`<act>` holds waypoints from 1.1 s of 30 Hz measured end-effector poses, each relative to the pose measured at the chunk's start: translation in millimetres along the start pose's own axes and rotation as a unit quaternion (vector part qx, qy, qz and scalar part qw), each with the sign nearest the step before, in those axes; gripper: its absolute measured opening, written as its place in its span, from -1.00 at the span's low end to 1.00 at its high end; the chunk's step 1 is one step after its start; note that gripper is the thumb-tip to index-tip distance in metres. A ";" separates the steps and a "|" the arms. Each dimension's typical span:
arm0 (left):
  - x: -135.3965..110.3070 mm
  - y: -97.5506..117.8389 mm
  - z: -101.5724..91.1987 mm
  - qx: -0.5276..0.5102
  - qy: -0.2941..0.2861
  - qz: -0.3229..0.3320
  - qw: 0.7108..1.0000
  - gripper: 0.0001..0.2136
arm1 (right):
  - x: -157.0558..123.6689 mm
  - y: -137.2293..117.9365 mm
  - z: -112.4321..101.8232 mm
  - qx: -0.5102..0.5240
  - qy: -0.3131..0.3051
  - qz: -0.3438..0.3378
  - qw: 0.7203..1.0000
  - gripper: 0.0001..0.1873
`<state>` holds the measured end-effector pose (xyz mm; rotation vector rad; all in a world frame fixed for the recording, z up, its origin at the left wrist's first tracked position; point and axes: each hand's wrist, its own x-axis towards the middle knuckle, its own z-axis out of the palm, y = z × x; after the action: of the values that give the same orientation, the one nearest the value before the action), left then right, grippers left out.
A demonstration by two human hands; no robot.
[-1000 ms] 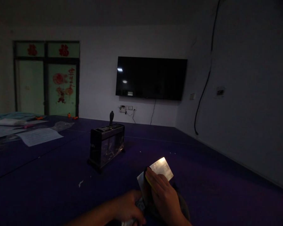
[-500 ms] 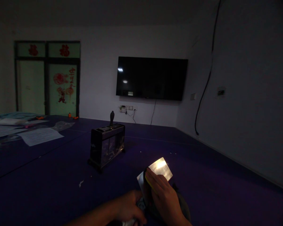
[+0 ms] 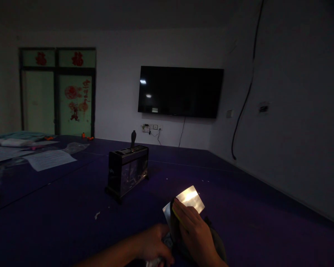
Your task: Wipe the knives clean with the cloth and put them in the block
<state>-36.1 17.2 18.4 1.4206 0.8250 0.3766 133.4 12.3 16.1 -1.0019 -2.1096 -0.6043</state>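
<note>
Lower centre, our right hand (image 3: 196, 233) grips a dark, yellow-edged pad (image 3: 174, 219) over a shiny silver rectangular sheet (image 3: 193, 197), seemingly bracing it; our left hand (image 3: 154, 244) clasps a greyish, half-hidden piece (image 3: 168, 241).

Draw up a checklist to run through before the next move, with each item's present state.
1. Right hand against the dark pad with the yellow edge: ok.
2. Shiny rectangular silver sheet firmly supported: cannot tell, its lower part is hidden.
3. Left hand gripping securely: cannot tell, its fingers are partly hidden.
4. Black box with clear side panel upright, apart from both hands: ok.
5. Purple tabletop free of white scraps: not ok.
</note>
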 end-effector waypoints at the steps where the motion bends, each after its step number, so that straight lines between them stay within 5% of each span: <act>1: 0.1 -0.2 -0.3 0.002 -0.002 0.004 1.000 -0.66 | -0.2 0.1 0.0 0.001 0.000 0.002 1.000 -0.48; 33: 9.0 -13.3 -3.8 -0.007 0.002 0.018 1.000 -0.64 | -1.4 -1.0 1.5 0.007 0.013 0.018 1.000 -0.47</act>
<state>-35.8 24.0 3.4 1.4233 0.8006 0.4119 132.6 12.1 13.9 -1.0160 -2.0663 -0.5802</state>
